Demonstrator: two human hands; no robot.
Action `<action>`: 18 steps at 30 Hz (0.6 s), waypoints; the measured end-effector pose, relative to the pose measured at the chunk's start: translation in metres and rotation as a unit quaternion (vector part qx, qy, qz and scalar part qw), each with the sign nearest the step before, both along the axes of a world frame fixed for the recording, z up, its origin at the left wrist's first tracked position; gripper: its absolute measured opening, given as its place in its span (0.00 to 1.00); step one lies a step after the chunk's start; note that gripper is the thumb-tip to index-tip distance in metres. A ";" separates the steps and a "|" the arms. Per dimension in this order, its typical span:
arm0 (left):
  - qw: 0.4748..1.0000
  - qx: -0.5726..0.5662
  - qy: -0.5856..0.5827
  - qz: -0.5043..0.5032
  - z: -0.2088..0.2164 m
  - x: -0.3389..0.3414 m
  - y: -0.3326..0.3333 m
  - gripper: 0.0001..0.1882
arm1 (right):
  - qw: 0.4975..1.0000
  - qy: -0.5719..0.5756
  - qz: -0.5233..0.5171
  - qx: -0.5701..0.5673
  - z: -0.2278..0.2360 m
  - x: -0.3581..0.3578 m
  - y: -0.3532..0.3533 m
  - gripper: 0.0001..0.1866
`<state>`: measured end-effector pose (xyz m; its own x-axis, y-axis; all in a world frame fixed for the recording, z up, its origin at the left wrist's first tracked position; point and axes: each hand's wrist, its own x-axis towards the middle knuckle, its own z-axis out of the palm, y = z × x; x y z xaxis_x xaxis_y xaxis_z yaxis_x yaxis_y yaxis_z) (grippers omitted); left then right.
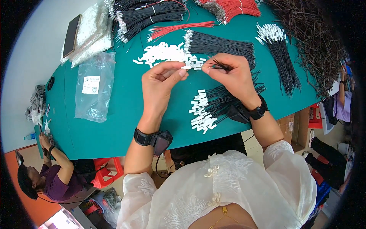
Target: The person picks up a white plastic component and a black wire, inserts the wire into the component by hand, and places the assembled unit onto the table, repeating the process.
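Right fingers [219,75] cover part of the black wires [220,64] they're pinching, and the left fingers [173,78] hide part of a white connector [186,67]. Can't tell if any wire's in it, way too tiny. The dark wire tangle [312,42] and red wire bundle [241,9] get chopped off up top. Whatever the co-worker's hands [45,143] have is too small to make out.

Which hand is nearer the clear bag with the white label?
Left. The left hand is to the right of the clear bag, apart from it; the right hand is farther right, past the left.
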<state>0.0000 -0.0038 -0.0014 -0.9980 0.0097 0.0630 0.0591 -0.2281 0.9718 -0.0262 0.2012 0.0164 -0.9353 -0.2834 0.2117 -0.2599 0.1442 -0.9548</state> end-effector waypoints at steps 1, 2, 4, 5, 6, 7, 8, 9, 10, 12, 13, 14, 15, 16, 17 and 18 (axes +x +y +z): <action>1.000 0.000 0.000 0.000 0.000 0.000 0.000 0.09 | 1.000 0.001 0.001 -0.001 0.000 0.000 0.000 0.04; 1.000 0.001 -0.001 0.001 0.000 0.000 0.000 0.09 | 1.000 0.001 0.001 -0.002 0.000 0.000 0.000 0.04; 1.000 0.003 -0.002 0.003 0.000 0.000 0.000 0.09 | 1.000 0.005 0.002 0.006 0.000 0.000 0.000 0.04; 1.000 0.003 -0.002 0.002 0.000 0.000 0.000 0.09 | 1.000 0.007 0.002 0.010 0.000 0.000 0.000 0.04; 1.000 0.000 -0.001 0.003 0.000 0.000 0.000 0.09 | 1.000 0.007 0.002 0.010 -0.001 0.000 0.000 0.04; 1.000 -0.004 0.000 0.003 0.000 0.001 0.001 0.09 | 1.000 0.000 0.004 0.011 -0.001 0.000 0.001 0.04; 1.000 -0.008 0.000 0.004 0.000 0.001 0.001 0.09 | 1.000 -0.007 0.006 0.012 -0.001 0.000 0.002 0.04; 1.000 -0.008 0.000 0.004 0.001 0.001 0.001 0.09 | 1.000 -0.014 0.008 0.013 -0.001 -0.001 0.002 0.05; 1.000 -0.015 0.000 0.004 0.002 0.001 0.001 0.09 | 1.000 -0.013 0.009 0.013 -0.001 -0.001 0.002 0.05; 1.000 -0.029 -0.001 0.005 0.003 0.002 0.002 0.09 | 1.000 -0.009 0.008 0.004 -0.002 0.000 0.000 0.05; 1.000 -0.029 0.000 0.005 0.003 0.002 0.003 0.09 | 1.000 -0.006 0.008 -0.001 -0.003 0.000 0.000 0.05; 1.000 -0.031 0.001 0.004 0.003 0.002 0.003 0.08 | 1.000 -0.006 0.008 -0.001 -0.003 0.000 0.000 0.05; 0.999 -0.032 0.002 0.004 0.003 0.003 0.004 0.08 | 1.000 -0.004 0.009 -0.004 -0.004 0.000 0.000 0.05; 0.999 -0.033 0.004 0.003 0.003 0.003 0.004 0.08 | 1.000 -0.001 0.009 -0.007 -0.004 0.000 0.000 0.05; 0.999 -0.033 0.004 0.003 0.003 0.002 0.004 0.08 | 1.000 0.002 0.009 -0.010 -0.004 -0.001 0.000 0.05; 0.999 -0.033 0.001 0.003 0.003 0.002 0.003 0.08 | 1.000 0.002 0.009 -0.010 -0.004 -0.001 0.000 0.05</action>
